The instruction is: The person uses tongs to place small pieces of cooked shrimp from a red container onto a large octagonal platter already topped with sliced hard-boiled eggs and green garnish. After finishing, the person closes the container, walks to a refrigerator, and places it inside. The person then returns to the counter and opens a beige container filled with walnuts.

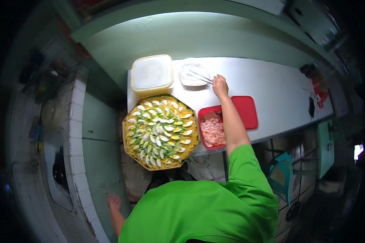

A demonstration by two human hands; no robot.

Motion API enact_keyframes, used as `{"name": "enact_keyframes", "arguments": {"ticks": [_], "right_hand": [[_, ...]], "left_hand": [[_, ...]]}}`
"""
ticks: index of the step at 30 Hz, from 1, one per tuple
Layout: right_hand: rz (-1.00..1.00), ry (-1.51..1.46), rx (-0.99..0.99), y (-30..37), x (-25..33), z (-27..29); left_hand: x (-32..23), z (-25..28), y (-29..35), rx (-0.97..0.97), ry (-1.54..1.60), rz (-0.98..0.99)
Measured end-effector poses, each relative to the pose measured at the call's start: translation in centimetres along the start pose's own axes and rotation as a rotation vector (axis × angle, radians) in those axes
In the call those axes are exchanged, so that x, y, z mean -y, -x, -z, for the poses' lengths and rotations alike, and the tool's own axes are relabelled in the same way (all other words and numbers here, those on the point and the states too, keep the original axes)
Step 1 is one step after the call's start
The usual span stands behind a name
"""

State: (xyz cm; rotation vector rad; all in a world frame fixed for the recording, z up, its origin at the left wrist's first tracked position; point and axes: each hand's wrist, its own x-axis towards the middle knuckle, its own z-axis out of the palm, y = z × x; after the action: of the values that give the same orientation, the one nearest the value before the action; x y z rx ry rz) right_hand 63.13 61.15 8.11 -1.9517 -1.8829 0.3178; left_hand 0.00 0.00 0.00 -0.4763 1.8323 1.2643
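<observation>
My right hand (220, 86) is closed on the end of a pair of metal tongs (202, 77). The tongs' tips rest over a small white plate (187, 81) near the back of the table. Under my right forearm stands a red container (202, 139) of pink shrimp (212, 130), partly covered by the arm. To its left, a large octagonal tray (129, 157) holds yellow noodles (130, 133) topped with egg wedges (158, 140) and chopped greens. Down at my left side, my left hand (114, 201) hangs loosely open beside the green cabinet, holding nothing visible.
A lidded pale plastic tub (152, 73) stands behind the tray. The red lid (245, 112) lies right of the shrimp container on the white table (275, 89). Dark and red items sit at its right end. A teal chair (282, 174) stands below right; a tiled sink counter (77, 150) is left.
</observation>
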Motion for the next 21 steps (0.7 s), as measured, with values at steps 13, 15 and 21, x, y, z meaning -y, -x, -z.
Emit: {"name": "enact_keyframes", "arguments": {"ticks": [13, 15, 21], "right_hand": [[-0.032, 0.303, 0.352, 3.5, 0.5, 6.1], [-0.068, 0.275, 0.272, 8.1, -1.0, 10.0], [-0.197, -0.085, 0.041, 23.3, -1.9, 16.7]], "left_hand": [[15.2, 7.7, 5.1, 0.009, -0.596, 0.388], [13.6, 6.5, 3.1, 0.029, -0.628, 0.36], [5.2, -1.6, -1.8, 0.105, -0.691, 0.155]]}}
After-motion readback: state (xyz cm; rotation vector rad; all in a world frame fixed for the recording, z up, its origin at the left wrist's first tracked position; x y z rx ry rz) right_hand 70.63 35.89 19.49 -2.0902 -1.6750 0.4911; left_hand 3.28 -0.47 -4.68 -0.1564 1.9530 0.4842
